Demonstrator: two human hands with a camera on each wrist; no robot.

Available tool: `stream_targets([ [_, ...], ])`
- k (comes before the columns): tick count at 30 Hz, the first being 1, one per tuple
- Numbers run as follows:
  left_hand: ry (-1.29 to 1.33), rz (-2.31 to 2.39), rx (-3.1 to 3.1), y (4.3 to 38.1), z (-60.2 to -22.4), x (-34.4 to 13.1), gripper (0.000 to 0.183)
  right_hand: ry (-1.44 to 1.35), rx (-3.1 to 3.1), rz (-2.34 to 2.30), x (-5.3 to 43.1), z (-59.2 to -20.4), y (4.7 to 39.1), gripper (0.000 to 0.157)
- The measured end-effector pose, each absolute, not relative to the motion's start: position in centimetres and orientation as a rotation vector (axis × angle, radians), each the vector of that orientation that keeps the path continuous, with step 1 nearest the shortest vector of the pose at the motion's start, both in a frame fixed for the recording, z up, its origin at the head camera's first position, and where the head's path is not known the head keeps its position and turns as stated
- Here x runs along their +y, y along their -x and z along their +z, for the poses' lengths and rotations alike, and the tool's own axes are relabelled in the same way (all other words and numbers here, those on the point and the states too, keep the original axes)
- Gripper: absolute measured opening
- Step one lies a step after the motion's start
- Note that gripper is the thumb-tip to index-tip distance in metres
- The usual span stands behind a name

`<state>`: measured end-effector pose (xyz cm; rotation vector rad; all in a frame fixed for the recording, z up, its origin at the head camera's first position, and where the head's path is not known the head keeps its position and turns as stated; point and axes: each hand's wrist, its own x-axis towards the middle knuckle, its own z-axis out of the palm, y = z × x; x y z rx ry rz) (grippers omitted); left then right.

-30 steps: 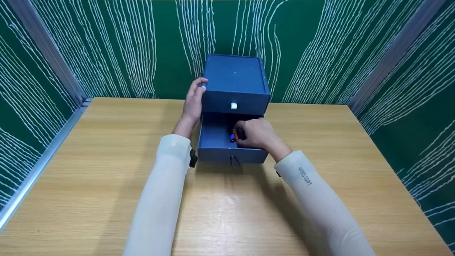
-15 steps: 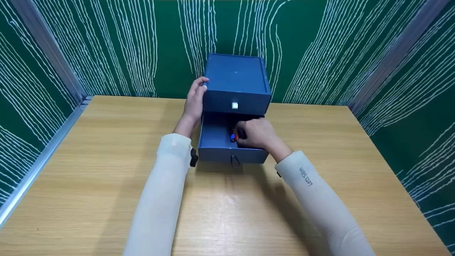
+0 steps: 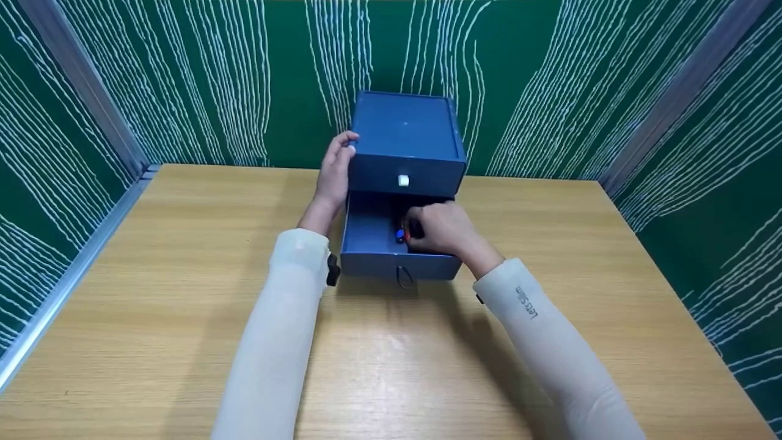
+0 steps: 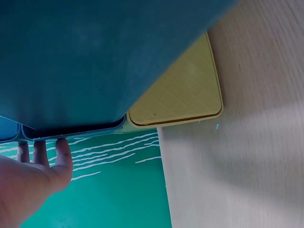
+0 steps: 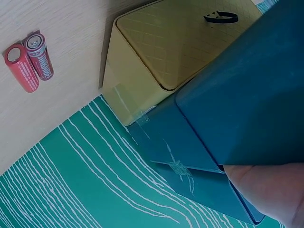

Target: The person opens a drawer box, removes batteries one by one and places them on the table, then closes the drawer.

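A small blue-topped cabinet stands near the back wall, its upper drawer closed, with a white knob. Below it, a blue drawer is pulled out towards me. My right hand reaches inside it, fingers and thumb curled around a small red and blue object, mostly hidden by the hand. My left hand rests against the cabinet's left side. In the left wrist view its extended fingertips touch the cabinet's edge. The right wrist view shows only part of my right hand beyond the drawer.
Beneath the open drawer is a yellow drawer front with a black loop. Two red batteries lie on the wooden table, seen in the right wrist view. A green wall with white lines closes off the back.
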<state>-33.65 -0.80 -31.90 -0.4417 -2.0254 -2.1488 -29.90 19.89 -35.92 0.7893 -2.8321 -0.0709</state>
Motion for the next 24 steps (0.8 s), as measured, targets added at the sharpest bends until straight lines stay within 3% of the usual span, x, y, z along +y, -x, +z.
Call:
stream_targets([
  [24, 0.431, -2.153, -2.025, 33.67, -32.06, -0.83, 0.031, -0.78, -2.79, 0.06, 19.87, -35.87, 29.86, 0.035],
])
